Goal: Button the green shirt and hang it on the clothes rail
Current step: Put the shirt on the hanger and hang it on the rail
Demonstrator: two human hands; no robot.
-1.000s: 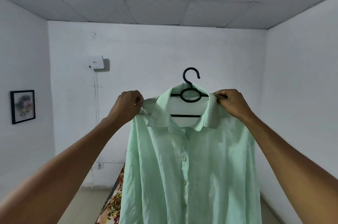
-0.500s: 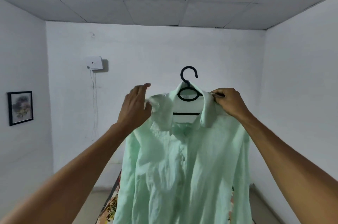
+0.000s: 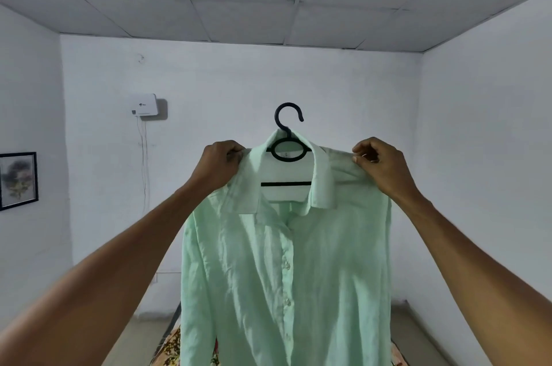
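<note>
A pale green shirt [image 3: 268, 270] hangs on a black plastic hanger [image 3: 287, 141], held up in front of me at chest height. Its front placket is closed, with several buttons showing down the middle. My left hand [image 3: 219, 164] pinches the shirt's left shoulder beside the collar. My right hand [image 3: 380, 165] grips the right shoulder over the hanger's arm. The hanger's hook points up and is free, touching nothing. No clothes rail is in view.
White walls enclose the room, with a white box [image 3: 145, 105] and its cable on the far wall and a framed picture [image 3: 18, 180] on the left wall. A floral-patterned cloth [image 3: 173, 347] shows low behind the shirt.
My left hand, which had lifted off with fingers apart half a second ago, is closed on the left shoulder again. The shirt hangs straighter and sits a little further right.
</note>
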